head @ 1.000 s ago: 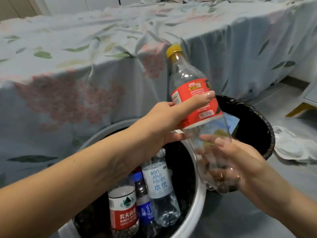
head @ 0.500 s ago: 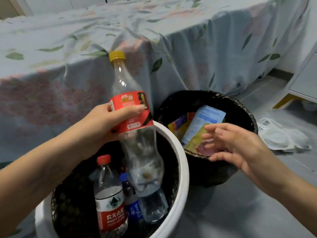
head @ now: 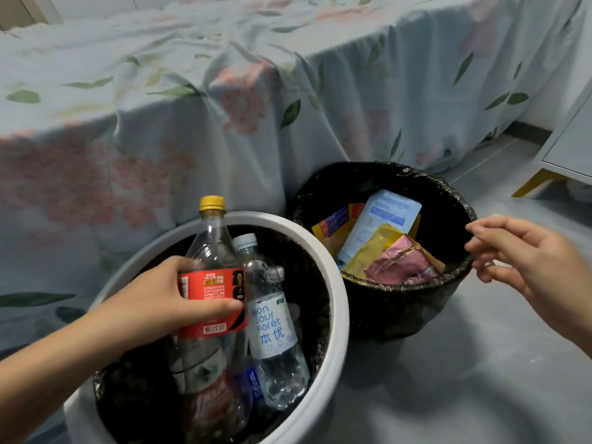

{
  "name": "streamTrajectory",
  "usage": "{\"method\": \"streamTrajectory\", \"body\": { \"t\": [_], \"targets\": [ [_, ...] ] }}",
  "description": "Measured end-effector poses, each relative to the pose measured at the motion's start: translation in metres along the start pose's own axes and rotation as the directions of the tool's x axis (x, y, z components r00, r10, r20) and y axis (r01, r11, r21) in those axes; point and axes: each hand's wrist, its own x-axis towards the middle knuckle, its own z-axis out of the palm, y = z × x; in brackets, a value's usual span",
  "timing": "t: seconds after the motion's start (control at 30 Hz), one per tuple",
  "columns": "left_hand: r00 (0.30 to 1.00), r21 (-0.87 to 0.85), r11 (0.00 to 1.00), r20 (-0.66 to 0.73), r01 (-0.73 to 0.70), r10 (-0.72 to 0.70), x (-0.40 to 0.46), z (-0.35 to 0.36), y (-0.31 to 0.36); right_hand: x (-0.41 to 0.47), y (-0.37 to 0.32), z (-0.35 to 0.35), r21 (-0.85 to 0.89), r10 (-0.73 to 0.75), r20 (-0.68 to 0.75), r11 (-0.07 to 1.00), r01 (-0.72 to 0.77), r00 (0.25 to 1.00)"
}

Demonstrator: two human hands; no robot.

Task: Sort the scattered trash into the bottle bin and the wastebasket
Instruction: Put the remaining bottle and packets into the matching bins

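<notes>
My left hand [head: 160, 302] grips a clear bottle with a red label and yellow cap [head: 209, 251], held upright with its lower half down inside the white bottle bin [head: 339, 283]. Other plastic bottles stand in that bin, one with a white-blue label [head: 272, 325]. To the right sits the black-lined wastebasket [head: 384, 315], holding a blue-white packet [head: 381, 222] and yellow and pink wrappers [head: 397, 264]. My right hand [head: 531, 267] hovers beside the wastebasket's right rim, fingers loosely apart and holding nothing.
A bed with a floral blue sheet [head: 224, 107] hangs down right behind both bins. A white cabinet with a yellow leg [head: 544, 174] stands at the far right. Grey floor [head: 448, 379] stretches in front of the wastebasket.
My right hand let go of the bottle and moved off to the right. My left hand carried the bottle left and down into the white bin.
</notes>
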Motion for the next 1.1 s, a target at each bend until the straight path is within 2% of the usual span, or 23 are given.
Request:
{"method": "streamTrajectory", "body": {
  "t": [0.13, 0.27, 0.37, 0.43, 0.47, 0.53, 0.6, 0.7, 0.8, 0.93, 1.0, 1.1],
  "targets": [
    [0.997, 0.115, 0.993, -0.066, -0.033, 0.041, -0.004, -0.001, -0.001, 0.01, 0.019, -0.021, -0.134, 0.017, -0.086, 0.991, -0.029, 0.996],
    [0.985, 0.343, 0.935, -0.104, -0.093, 0.136, -0.01, 0.0, 0.008, 0.017, 0.027, -0.029, -0.184, 0.025, -0.109, 0.982, -0.045, 0.994],
    [0.96, 0.581, 0.808, -0.156, -0.103, 0.234, -0.011, -0.008, 0.013, 0.017, 0.028, -0.029, -0.224, 0.018, -0.083, 0.974, -0.036, 0.996],
    [0.9, 0.705, 0.696, -0.207, -0.135, 0.383, -0.012, -0.016, 0.031, 0.016, 0.027, -0.03, -0.251, 0.01, -0.062, 0.968, -0.025, 0.998],
    [0.864, 0.718, 0.671, -0.206, -0.186, 0.46, -0.013, -0.016, 0.047, 0.016, 0.027, -0.03, -0.259, 0.008, -0.06, 0.966, -0.023, 0.998],
    [0.802, 0.675, 0.642, -0.125, -0.363, 0.584, -0.016, -0.006, 0.089, 0.016, 0.025, -0.033, -0.273, 0.0, -0.073, 0.962, -0.02, 0.997],
    [0.73, 0.589, 0.579, 0.028, -0.564, 0.683, -0.016, 0.021, 0.132, 0.017, 0.024, -0.041, -0.279, -0.007, -0.102, 0.96, -0.022, 0.995],
    [0.647, 0.454, 0.514, 0.207, -0.728, 0.734, -0.011, 0.078, 0.176, 0.017, 0.03, -0.06, -0.282, 0.006, -0.161, 0.958, -0.051, 0.987],
    [0.632, 0.472, 0.458, 0.327, -0.753, 0.702, 0.0, 0.13, 0.196, 0.019, 0.045, -0.084, -0.336, 0.024, -0.224, 0.937, -0.101, 0.974],
    [0.626, 0.605, 0.273, 0.505, -0.748, 0.595, 0.01, 0.172, 0.198, 0.028, 0.074, -0.119, -0.407, 0.075, -0.32, 0.89, -0.208, 0.945],
    [0.621, 0.638, 0.207, 0.537, -0.742, 0.572, 0.016, 0.183, 0.194, 0.035, 0.092, -0.135, -0.443, 0.114, -0.354, 0.854, -0.274, 0.928],
    [0.607, 0.65, 0.18, 0.523, -0.738, 0.599, 0.026, 0.188, 0.191, 0.05, 0.12, -0.153, -0.53, 0.128, -0.387, 0.78, -0.333, 0.913]
  ]
}}
